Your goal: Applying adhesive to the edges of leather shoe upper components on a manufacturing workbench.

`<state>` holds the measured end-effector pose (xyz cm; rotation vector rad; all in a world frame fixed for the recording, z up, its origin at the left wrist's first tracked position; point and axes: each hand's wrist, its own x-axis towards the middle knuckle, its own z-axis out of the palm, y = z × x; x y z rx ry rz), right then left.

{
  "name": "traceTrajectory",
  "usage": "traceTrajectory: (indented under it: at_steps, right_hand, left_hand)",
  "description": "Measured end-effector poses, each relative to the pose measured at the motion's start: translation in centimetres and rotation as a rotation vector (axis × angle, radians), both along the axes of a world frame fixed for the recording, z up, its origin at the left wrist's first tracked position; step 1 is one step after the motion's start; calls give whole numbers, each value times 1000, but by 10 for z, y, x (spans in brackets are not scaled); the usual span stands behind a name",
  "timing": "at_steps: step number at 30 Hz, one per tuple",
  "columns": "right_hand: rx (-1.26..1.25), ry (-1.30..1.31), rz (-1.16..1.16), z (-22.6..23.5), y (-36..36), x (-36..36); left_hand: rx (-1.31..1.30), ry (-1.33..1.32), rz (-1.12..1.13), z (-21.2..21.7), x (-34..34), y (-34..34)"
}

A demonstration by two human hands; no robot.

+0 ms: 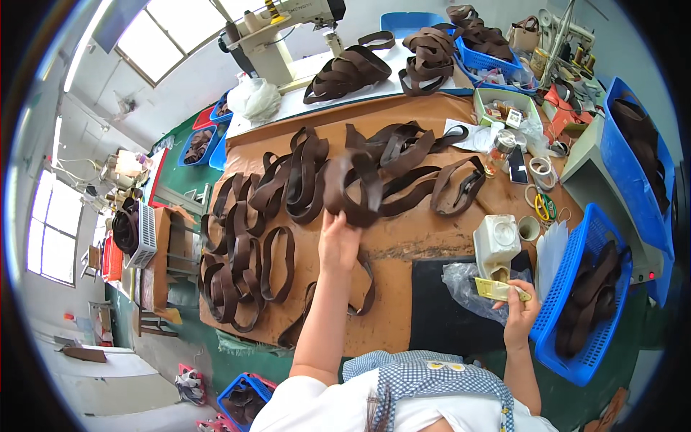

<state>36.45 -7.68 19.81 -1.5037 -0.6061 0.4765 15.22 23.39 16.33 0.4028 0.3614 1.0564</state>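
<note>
Reaching up the middle of the frame, the left hand (338,241) stretches out from a bare forearm, fingers closed over the lower edge of a dark brown leather strap loop (353,189) that lies on the brown-covered worktable (403,241) just above centre. More brown loops spread across the table to the left and upper right of it. At lower right, the right hand (520,311) is held close to the body, fingers curled around a small yellowish flat brush (498,289) whose tip points left over a black mat (439,309) and a crumpled clear plastic bag (464,284). Just above that hand stands a squat cream-white container (497,241) with a round opening on top; any label on it is too small to make out. A blue plastic basket (586,302) holding straps sits at the right edge, and 1 more blue basket (486,47) sits at the upper right beside a cream sewing machine (284,29).
</note>
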Motion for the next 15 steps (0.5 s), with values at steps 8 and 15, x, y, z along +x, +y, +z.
traceTrajectory:
  at_steps: [8,15]
  right_hand:
    - [-90,8,-40,-12,-5,2]
    - [-175,-48,-55,-15,-11,5]
  left_hand:
    - [-178,-618,51,-78,70,158]
    - [-457,-570,52,-191,79,179]
